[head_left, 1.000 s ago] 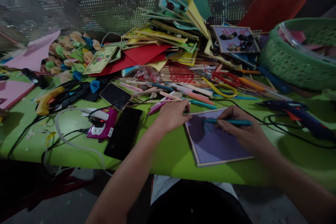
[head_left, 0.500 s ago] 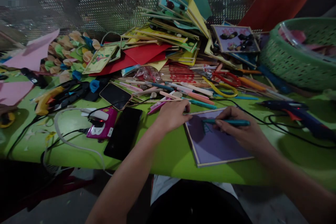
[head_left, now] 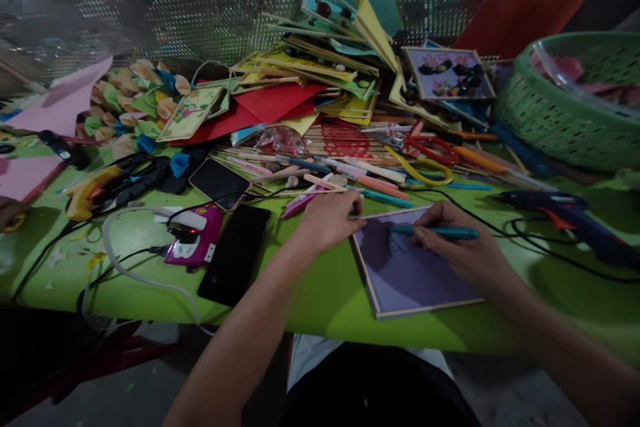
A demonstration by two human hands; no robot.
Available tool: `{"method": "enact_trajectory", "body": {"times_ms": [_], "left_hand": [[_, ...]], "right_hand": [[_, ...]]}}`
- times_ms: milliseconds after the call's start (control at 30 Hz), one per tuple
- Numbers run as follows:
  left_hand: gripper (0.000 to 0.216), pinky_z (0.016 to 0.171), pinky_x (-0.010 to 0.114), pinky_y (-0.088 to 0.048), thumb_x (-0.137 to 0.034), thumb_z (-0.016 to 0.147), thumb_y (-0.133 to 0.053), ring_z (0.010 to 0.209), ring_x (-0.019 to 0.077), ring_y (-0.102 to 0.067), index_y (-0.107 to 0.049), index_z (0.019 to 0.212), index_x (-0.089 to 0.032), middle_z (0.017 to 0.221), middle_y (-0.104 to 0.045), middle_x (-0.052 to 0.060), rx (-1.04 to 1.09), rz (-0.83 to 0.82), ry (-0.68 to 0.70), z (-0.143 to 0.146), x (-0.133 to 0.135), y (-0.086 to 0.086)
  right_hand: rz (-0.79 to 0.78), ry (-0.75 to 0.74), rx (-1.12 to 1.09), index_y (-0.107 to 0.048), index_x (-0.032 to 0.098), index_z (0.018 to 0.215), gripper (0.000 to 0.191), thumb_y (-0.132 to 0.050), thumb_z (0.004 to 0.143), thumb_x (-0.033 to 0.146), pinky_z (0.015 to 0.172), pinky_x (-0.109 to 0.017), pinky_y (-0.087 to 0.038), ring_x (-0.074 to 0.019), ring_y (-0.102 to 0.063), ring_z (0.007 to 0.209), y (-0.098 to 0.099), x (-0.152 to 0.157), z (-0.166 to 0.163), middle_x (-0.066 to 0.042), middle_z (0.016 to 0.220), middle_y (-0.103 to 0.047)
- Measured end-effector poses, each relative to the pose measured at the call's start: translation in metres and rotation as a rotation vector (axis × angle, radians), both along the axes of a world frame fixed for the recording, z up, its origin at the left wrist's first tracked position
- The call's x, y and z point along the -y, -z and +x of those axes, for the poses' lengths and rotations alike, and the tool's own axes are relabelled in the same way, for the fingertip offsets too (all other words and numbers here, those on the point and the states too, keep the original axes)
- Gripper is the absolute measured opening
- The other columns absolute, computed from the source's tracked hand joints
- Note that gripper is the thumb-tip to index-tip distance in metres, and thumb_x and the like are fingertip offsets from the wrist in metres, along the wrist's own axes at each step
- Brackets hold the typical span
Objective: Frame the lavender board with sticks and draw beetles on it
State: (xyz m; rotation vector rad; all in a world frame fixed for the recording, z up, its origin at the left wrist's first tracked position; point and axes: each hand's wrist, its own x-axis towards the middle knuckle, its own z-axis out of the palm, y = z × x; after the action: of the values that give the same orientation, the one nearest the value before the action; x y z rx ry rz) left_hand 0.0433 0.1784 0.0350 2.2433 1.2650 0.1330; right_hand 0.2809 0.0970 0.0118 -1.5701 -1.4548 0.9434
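Note:
My right hand [head_left: 455, 240] is closed around a teal marker pen [head_left: 450, 233], its tip on a purple panel [head_left: 415, 280] with pale stick edging. A few dark teal lines [head_left: 397, 245] show on the panel near the tip. My left hand [head_left: 333, 213] lies on the table at the panel's upper left corner, thumb at the edging. Its fingers are loosely bent, thumb apart from the index finger, with nothing visible in between. Just beyond it are several pens and markers [head_left: 375, 183].
A glue gun [head_left: 570, 213] with a black cord lies right, below a green basket [head_left: 550, 113]. Scissors [head_left: 425, 167] and stacked framed cards [head_left: 310, 67] stand behind. Left are a black phone [head_left: 235, 253], a pink power strip [head_left: 195, 243] and another person's hand [head_left: 10, 213].
The marker and my right hand have shifted very slightly right. My left hand and the panel stay put. At the far left the other person's hand has moved a little.

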Motion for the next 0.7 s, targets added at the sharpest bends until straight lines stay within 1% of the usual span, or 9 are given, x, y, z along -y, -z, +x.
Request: {"method": "enact_trajectory", "body": {"times_ms": [100, 300, 467, 600, 700], "left_hand": [[0.016, 0.089, 0.035, -0.050, -0.033, 0.093, -0.072, 0.104, 0.0259, -0.072, -0.068, 0.105, -0.023, 0.108, -0.078, 0.005, 0.003, -0.001, 0.003, -0.0003, -0.0004, 0.0012], [0.017, 0.090, 0.036, -0.050, -0.034, 0.094, -0.072, 0.105, 0.0268, -0.072, -0.068, 0.106, -0.022, 0.110, -0.079, 0.006, 0.002, -0.004, -0.002, -0.0001, -0.0005, 0.0014], [0.017, 0.089, 0.035, -0.050, -0.035, 0.094, -0.071, 0.105, 0.0269, -0.072, -0.068, 0.106, -0.023, 0.108, -0.079, 0.005, -0.006, 0.003, 0.004, -0.0001, -0.0003, 0.0001], [0.018, 0.089, 0.035, -0.050, -0.035, 0.095, -0.070, 0.106, 0.0264, -0.072, -0.068, 0.107, -0.023, 0.111, -0.079, 0.005, -0.006, 0.007, 0.013, -0.0007, -0.0007, 0.0016], [0.017, 0.089, 0.036, -0.050, -0.035, 0.095, -0.070, 0.104, 0.0263, -0.071, -0.068, 0.107, -0.023, 0.111, -0.079, 0.005, -0.001, 0.007, 0.015, -0.0007, -0.0010, 0.0029]], "right_hand": [[-0.003, -0.020, -0.020, -0.066, 0.027, 0.079, 0.041, -0.081, 0.081, 0.065, 0.058, -0.032, -0.048, -0.0194, -0.061, 0.067, -0.0024, 0.0003, -0.0010, -0.002, 0.073, -0.067], [-0.016, -0.036, -0.023, -0.066, 0.024, 0.078, 0.051, -0.081, 0.076, 0.073, 0.057, -0.031, -0.047, -0.0179, -0.059, 0.063, -0.0037, -0.0004, -0.0027, -0.002, 0.070, -0.067], [-0.018, -0.022, -0.013, -0.066, 0.024, 0.078, 0.049, -0.081, 0.077, 0.071, 0.059, -0.031, -0.048, -0.0196, -0.062, 0.067, -0.0040, -0.0006, -0.0034, -0.003, 0.072, -0.068], [-0.022, -0.043, -0.037, -0.066, 0.025, 0.078, 0.047, -0.081, 0.077, 0.070, 0.058, -0.030, -0.048, -0.0176, -0.059, 0.064, -0.0052, -0.0004, -0.0044, -0.001, 0.070, -0.066], [-0.017, -0.025, -0.028, -0.065, 0.025, 0.077, 0.047, -0.082, 0.077, 0.069, 0.058, -0.031, -0.047, -0.0179, -0.060, 0.064, -0.0060, -0.0004, -0.0044, -0.002, 0.071, -0.067]]}}
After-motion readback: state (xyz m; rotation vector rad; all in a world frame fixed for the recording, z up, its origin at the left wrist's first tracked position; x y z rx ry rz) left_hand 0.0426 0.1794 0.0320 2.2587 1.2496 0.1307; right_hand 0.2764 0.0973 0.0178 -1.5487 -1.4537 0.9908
